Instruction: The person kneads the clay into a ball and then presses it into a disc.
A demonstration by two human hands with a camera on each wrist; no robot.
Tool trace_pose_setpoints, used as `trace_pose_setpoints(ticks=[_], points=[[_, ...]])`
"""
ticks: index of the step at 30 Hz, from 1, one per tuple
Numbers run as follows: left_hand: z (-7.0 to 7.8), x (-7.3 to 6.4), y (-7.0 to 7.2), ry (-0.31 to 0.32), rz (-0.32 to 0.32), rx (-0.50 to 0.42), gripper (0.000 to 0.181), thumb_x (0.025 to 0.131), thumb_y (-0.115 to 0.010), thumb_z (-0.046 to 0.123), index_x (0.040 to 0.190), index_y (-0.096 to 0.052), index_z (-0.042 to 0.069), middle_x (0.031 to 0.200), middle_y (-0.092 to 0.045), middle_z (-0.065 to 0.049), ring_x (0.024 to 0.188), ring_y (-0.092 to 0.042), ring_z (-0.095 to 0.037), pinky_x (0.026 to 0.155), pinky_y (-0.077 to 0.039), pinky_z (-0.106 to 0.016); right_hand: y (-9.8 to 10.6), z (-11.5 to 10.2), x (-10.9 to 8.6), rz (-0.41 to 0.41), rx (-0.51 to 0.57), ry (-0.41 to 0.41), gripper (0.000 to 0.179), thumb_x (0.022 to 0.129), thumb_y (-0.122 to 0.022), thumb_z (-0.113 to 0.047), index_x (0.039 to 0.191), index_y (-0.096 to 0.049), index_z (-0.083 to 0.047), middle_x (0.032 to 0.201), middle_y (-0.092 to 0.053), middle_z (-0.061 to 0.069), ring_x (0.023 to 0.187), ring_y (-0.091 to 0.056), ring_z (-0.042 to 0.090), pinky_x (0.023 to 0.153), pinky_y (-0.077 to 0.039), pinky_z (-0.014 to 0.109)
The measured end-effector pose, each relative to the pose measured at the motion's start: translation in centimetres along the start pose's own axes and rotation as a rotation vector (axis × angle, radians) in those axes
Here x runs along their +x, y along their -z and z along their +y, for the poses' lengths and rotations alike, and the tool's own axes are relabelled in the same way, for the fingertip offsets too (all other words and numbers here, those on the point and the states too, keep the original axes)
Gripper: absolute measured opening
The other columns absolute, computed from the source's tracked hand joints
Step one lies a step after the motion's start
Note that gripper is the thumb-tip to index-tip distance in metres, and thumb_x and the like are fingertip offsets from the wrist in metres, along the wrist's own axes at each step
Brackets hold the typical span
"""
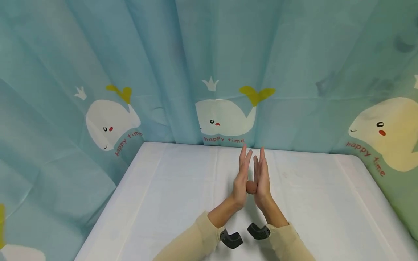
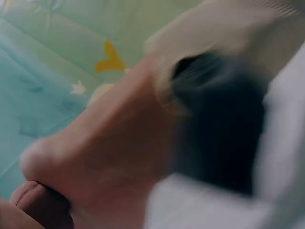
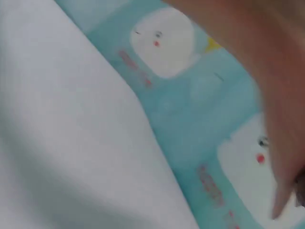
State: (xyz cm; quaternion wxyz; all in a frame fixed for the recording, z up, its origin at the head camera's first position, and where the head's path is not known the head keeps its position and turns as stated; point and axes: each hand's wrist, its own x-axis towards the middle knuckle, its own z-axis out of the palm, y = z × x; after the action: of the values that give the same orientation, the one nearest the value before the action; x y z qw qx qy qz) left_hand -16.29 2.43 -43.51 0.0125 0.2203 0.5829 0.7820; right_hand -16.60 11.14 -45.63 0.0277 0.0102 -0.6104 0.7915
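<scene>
A small brown clay-like ball [image 1: 251, 187] sits between the two palms, above the white table. My left hand [image 1: 241, 183] presses it from the left, its fingers straight and pointing away. From the other side my right hand [image 1: 262, 181] presses with its fingers straight too. The fingertips of the two hands stand apart. In the left wrist view the ball [image 2: 43, 205] shows creases on its surface, at the lower left corner. Only a dark sliver of the ball [image 3: 300, 188] appears at the right edge of the right wrist view.
A white-covered table [image 1: 176, 188] lies beneath the hands. Behind it and along its sides hangs a blue-green curtain [image 1: 156, 65] printed with whales. Each beige sleeve has a black wrist device, the left device [image 1: 231, 239] and the right device [image 1: 258, 231] close together.
</scene>
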Motion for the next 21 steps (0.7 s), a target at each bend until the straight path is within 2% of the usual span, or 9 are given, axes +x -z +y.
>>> trace_pose_setpoints(ticks=[4,6,7,8,11,16,18,19,21], points=[[0.1,0.9,0.3,-0.022,0.042,0.049,0.06,0.111,-0.016,0.04,0.167,-0.001,0.024,0.172,-0.002,0.008,0.158,-0.008,-0.019,0.123,-0.003,-0.058,-1.0,0.4,-1.8,-0.052,0.001,0.012,0.06,0.109,-0.008,-0.059,0.165,0.001,-0.041,0.172,-0.001,-0.006,0.157,-0.002,0.013,0.112,-0.029,0.031],[-0.4,1.2,0.6,-0.026,0.066,0.113,0.059,0.111,-0.017,0.04,0.167,-0.003,0.027,0.172,-0.005,0.009,0.157,-0.008,-0.016,0.123,-0.006,-0.056,-1.6,0.1,-2.7,-0.049,-0.012,0.05,0.058,0.109,-0.007,-0.058,0.164,-0.001,-0.042,0.172,-0.005,-0.008,0.157,-0.007,0.013,0.097,-0.037,0.023],[-0.7,1.4,0.8,-0.034,0.075,0.159,0.059,0.112,-0.017,0.041,0.167,-0.003,0.026,0.172,-0.005,0.008,0.157,-0.008,-0.016,0.124,-0.007,-0.056,-1.8,-0.2,-3.0,-0.049,-0.014,0.074,0.057,0.109,-0.008,-0.056,0.164,-0.002,-0.042,0.172,-0.005,-0.008,0.157,-0.005,0.012,0.103,-0.033,0.021],[-1.1,1.5,1.0,-0.039,0.081,0.2,0.059,0.112,-0.016,0.041,0.167,-0.004,0.025,0.172,-0.006,0.007,0.157,-0.008,-0.017,0.124,-0.008,-0.056,-2.0,-0.6,-3.3,-0.041,-0.026,0.094,0.056,0.11,-0.009,-0.056,0.164,-0.003,-0.044,0.171,-0.007,-0.01,0.156,-0.011,0.013,0.092,-0.037,0.017],[-2.1,1.2,1.2,-0.002,0.064,0.238,0.061,0.111,-0.014,0.047,0.167,-0.002,0.026,0.172,-0.004,0.006,0.157,-0.005,-0.015,0.124,-0.007,-0.055,-2.2,-1.8,-3.5,-0.019,-0.082,0.156,0.053,0.109,-0.009,-0.054,0.162,-0.005,-0.049,0.17,-0.009,-0.016,0.154,-0.01,0.009,0.086,-0.037,0.018],[-2.1,-0.3,0.2,0.099,-0.034,0.105,0.063,0.109,-0.012,0.053,0.166,0.002,0.03,0.172,-0.003,0.0,0.157,-0.004,-0.017,0.12,-0.02,-0.044,-1.2,-2.9,-1.4,0.056,-0.144,0.187,0.053,0.109,-0.011,-0.054,0.161,-0.004,-0.051,0.169,-0.007,-0.019,0.155,-0.001,0.003,0.11,-0.026,0.032],[-1.6,-0.6,-0.2,0.137,-0.041,0.008,0.063,0.109,-0.013,0.055,0.166,0.0,0.033,0.172,-0.005,-0.003,0.157,-0.008,-0.02,0.101,-0.037,-0.029,-0.5,-2.6,-0.3,0.078,-0.135,0.164,0.052,0.109,-0.012,-0.056,0.161,-0.004,-0.053,0.17,-0.006,-0.019,0.154,0.0,0.001,0.118,-0.014,0.039],[-1.3,-0.6,-0.3,0.165,-0.034,-0.044,0.063,0.108,-0.013,0.057,0.166,-0.001,0.036,0.172,-0.007,-0.004,0.152,-0.024,-0.02,0.088,-0.04,-0.023,-0.2,-2.4,0.1,0.08,-0.13,0.151,0.052,0.109,-0.013,-0.055,0.161,-0.003,-0.053,0.17,-0.005,-0.019,0.154,0.0,0.0,0.121,-0.005,0.04],[-0.7,-0.5,-0.4,0.203,0.006,-0.134,0.062,0.108,-0.015,0.06,0.165,-0.004,0.04,0.172,-0.009,-0.005,0.152,-0.025,-0.02,0.074,-0.033,-0.019,0.1,-1.7,0.3,0.07,-0.129,0.123,0.053,0.11,-0.012,-0.055,0.161,-0.002,-0.052,0.17,-0.002,-0.018,0.155,0.001,0.001,0.119,-0.013,0.037]])
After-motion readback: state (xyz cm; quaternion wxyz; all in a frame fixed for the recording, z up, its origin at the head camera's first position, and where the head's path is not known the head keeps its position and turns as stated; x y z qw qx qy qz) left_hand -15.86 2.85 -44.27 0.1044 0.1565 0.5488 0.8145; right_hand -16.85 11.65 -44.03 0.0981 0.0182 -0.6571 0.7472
